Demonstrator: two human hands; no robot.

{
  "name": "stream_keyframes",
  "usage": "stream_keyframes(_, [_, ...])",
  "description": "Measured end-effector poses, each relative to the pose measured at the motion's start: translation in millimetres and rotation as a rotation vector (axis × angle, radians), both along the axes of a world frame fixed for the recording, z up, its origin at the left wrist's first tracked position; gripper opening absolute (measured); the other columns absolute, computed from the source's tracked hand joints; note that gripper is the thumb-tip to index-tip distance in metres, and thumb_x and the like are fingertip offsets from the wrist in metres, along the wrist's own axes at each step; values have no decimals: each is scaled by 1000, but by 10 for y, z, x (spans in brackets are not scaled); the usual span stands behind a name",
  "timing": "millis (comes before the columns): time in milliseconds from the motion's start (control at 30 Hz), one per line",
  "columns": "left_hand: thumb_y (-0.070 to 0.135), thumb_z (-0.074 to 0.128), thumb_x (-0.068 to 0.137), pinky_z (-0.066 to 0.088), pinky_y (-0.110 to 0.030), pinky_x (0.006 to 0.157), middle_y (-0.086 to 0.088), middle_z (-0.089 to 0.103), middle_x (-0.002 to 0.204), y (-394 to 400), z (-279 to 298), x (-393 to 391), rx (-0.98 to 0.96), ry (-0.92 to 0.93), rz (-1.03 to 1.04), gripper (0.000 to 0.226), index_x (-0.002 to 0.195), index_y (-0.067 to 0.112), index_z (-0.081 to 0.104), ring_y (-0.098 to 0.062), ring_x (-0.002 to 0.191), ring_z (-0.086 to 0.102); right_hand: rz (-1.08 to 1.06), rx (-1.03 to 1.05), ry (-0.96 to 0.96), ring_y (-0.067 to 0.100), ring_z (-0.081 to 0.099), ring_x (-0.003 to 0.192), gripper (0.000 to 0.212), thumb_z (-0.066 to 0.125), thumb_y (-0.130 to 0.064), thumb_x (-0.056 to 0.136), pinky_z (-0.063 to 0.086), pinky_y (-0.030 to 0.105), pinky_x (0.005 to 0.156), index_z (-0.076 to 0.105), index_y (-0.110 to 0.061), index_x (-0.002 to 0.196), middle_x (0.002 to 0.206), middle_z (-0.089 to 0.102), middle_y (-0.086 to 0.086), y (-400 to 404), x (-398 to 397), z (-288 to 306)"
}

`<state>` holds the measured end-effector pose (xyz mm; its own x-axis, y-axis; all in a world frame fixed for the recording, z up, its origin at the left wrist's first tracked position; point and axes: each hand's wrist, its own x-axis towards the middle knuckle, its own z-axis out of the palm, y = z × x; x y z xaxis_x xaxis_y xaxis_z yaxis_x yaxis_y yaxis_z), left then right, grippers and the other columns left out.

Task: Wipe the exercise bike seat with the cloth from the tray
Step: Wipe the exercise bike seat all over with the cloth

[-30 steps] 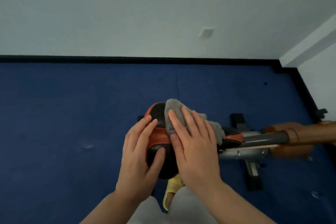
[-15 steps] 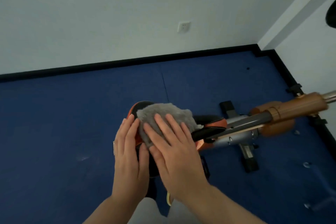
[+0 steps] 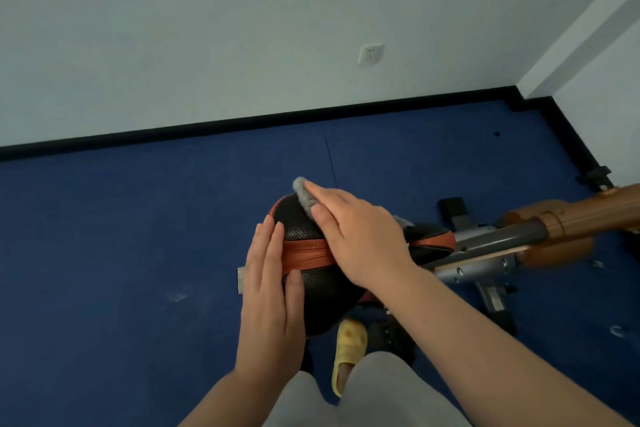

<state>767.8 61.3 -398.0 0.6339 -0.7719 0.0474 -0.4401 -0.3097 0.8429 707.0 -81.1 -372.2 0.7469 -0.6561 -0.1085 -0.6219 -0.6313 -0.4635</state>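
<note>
The exercise bike seat (image 3: 304,253) is black with an orange band and sits at the middle of the view. A grey fluffy cloth (image 3: 304,194) lies on the seat's far part, mostly hidden under my right hand (image 3: 360,236). That hand presses flat on the cloth with straight fingers. My left hand (image 3: 270,291) rests flat against the seat's left side, thumb on the black top. The tray is out of view.
The bike's grey frame (image 3: 485,246) and brown post (image 3: 571,215) run to the right. Black base feet (image 3: 495,305) stand on the blue floor (image 3: 121,253). A yellow slipper (image 3: 349,350) is below the seat. White walls meet at the far right corner.
My right hand has slid with the cloth toward the seat's far edge, and the cloth is now bunched under it. More of the seat's black top and orange band shows. The left hand stays at the side.
</note>
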Motion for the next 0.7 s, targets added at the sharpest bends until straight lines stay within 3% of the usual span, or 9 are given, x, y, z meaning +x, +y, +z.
stream_keyframes(100, [38, 30, 92, 17, -34, 113, 32, 12, 150, 32, 7, 2, -17, 15, 9, 54, 146, 35, 21, 0, 142, 14, -33, -83, 14, 15, 41, 133, 47, 20, -45, 100, 30, 38, 110, 24, -42, 147, 150, 40, -8, 229, -138, -13])
stream_keyframes(167, [42, 33, 90, 21, -27, 110, 27, 21, 148, 18, 30, 26, -34, 47, 36, 55, 144, 34, 27, -2, 139, 21, 56, -95, -11, 17, 22, 145, 47, 21, -46, 100, 16, 40, 117, 20, -44, 147, 158, 26, -7, 346, -162, -11])
stream_keyframes(233, [42, 36, 88, 24, -21, 107, 21, 29, 144, -22, 55, 64, -30, 62, 74, 54, 141, 33, 31, 2, 135, 26, 162, -51, -37, 15, 15, 147, 46, 22, -47, 100, 14, 39, 117, 21, -47, 146, 160, 21, -10, 255, -99, 0])
stream_keyframes(300, [39, 38, 87, 26, -18, 103, 19, 30, 141, -65, 62, 99, -24, 51, 84, 53, 139, 33, 33, 3, 132, 27, 174, 48, -39, 13, 27, 143, 44, 25, -49, 100, 25, 38, 113, 27, -49, 144, 157, 29, -12, 40, -14, 28])
stream_keyframes(367, [35, 41, 88, 26, -16, 100, 21, 29, 139, -82, 55, 110, -4, 24, 77, 52, 139, 32, 33, 4, 131, 26, 50, 141, -26, 12, 48, 129, 43, 24, -53, 99, 40, 40, 104, 33, -50, 141, 145, 47, -15, -129, -29, 25])
stream_keyframes(433, [34, 41, 88, 24, -15, 99, 22, 28, 139, -83, 53, 102, 12, 4, 75, 51, 138, 33, 33, 3, 130, 25, -41, 71, 11, 12, 59, 113, 44, 21, -54, 98, 45, 39, 94, 35, -49, 140, 130, 61, -14, -122, -137, 3])
stream_keyframes(567, [34, 42, 87, 24, -18, 101, 25, 29, 138, -103, 81, 71, -5, 37, 109, 48, 136, 33, 37, 3, 130, 25, 49, 19, -33, 10, 50, 124, 46, 26, -48, 99, 39, 38, 102, 30, -44, 145, 143, 48, -15, 21, -285, 11])
stream_keyframes(700, [33, 42, 87, 26, -28, 105, 30, 25, 138, -147, 57, 57, 1, -6, 124, 48, 135, 31, 37, 4, 130, 24, 120, 410, 18, 7, 42, 134, 40, 24, -48, 101, 35, 38, 109, 35, -52, 139, 147, 43, -22, -293, 47, 81])
